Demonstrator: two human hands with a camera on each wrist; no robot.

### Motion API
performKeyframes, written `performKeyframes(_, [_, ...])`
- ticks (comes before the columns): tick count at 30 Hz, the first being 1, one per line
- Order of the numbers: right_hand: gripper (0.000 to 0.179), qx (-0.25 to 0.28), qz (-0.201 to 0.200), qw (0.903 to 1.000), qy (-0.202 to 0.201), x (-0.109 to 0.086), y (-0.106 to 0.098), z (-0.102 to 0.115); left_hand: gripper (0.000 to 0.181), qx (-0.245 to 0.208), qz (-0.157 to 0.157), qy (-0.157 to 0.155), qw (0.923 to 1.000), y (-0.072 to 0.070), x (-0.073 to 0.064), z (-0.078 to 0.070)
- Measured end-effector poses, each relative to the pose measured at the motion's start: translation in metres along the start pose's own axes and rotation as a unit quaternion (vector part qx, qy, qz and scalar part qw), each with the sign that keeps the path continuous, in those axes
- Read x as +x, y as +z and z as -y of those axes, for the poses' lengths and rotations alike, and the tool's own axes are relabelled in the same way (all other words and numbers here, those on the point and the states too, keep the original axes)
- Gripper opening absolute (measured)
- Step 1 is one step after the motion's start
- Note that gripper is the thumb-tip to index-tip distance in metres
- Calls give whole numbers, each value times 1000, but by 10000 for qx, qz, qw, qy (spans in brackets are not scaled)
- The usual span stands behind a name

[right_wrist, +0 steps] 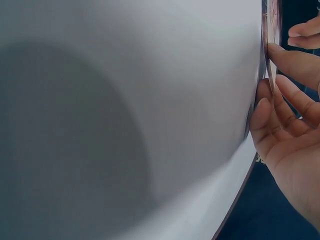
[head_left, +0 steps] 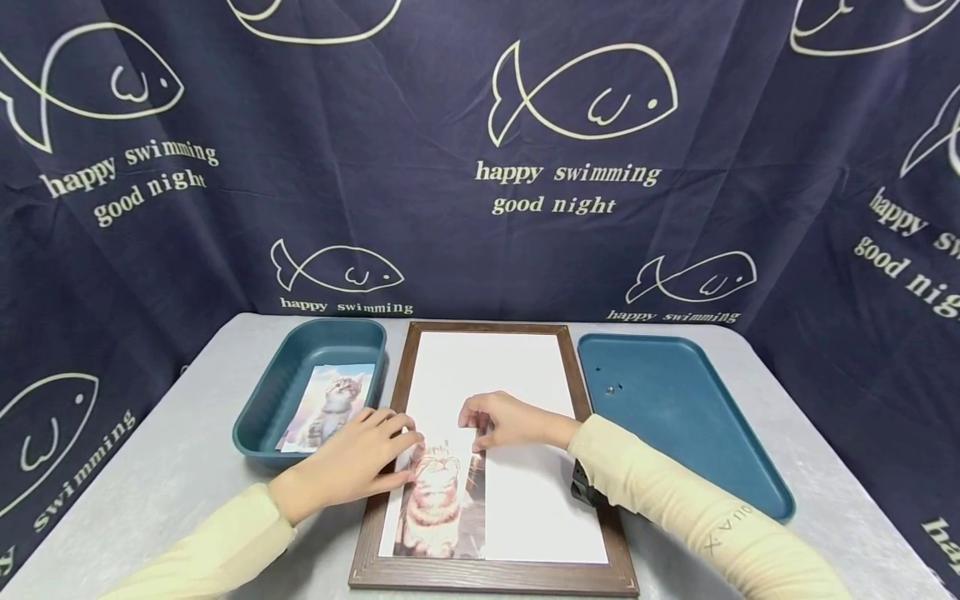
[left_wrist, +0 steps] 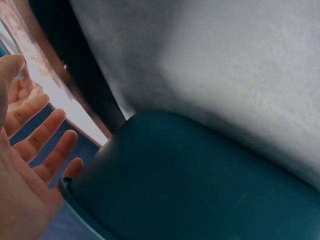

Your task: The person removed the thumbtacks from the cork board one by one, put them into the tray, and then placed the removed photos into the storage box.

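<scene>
A glossy cat picture (head_left: 438, 508) lies at the lower left of the white panel inside a brown wooden frame (head_left: 491, 573). At its top right corner my right hand (head_left: 506, 419) pinches the edge between thumb and fingers; the right wrist view shows the thin picture (right_wrist: 272, 30) edge-on at those fingertips. My left hand (head_left: 356, 458) reaches across the frame's left side, its fingertips at the picture's upper left edge. In the left wrist view, the left hand (left_wrist: 30, 145) has its fingers loosely extended and spread.
Left of the frame stands a teal bin (head_left: 258, 396) with a kitten picture (head_left: 333, 400) in it. On the right lies a flat teal tray (head_left: 690, 417) holding a few tiny dark and metallic pieces (head_left: 611, 389). A dark curtain (head_left: 450, 108) with fish drawings hangs behind the grey table.
</scene>
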State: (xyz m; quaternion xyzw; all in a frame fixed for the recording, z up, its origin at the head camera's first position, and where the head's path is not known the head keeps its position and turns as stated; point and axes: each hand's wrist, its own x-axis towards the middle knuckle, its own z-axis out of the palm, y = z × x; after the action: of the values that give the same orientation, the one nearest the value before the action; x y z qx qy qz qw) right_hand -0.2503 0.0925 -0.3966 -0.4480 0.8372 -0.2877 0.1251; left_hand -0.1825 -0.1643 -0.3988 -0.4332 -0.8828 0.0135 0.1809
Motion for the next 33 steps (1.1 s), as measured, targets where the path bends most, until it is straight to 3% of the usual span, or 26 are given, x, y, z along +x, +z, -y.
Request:
performKeyframes(8, [28, 331, 21, 9994, 101, -2, -2, -1, 38, -189, 4, -251, 9995, -11, 3, 6])
performKeyframes(14, [27, 335, 28, 9994, 38, -2, -3, -4, 38, -242, -206, -501, 9982, -19, 4, 14])
performKeyframes(21, [27, 326, 30, 9994, 57, -2, -5, -4, 39, -210, -197, -824, 9962, -23, 0, 28])
performKeyframes(33, [28, 377, 105, 9992, 52, -3, -5, -7, 42, -624, -310, -1603, 9846, -33, -11, 56])
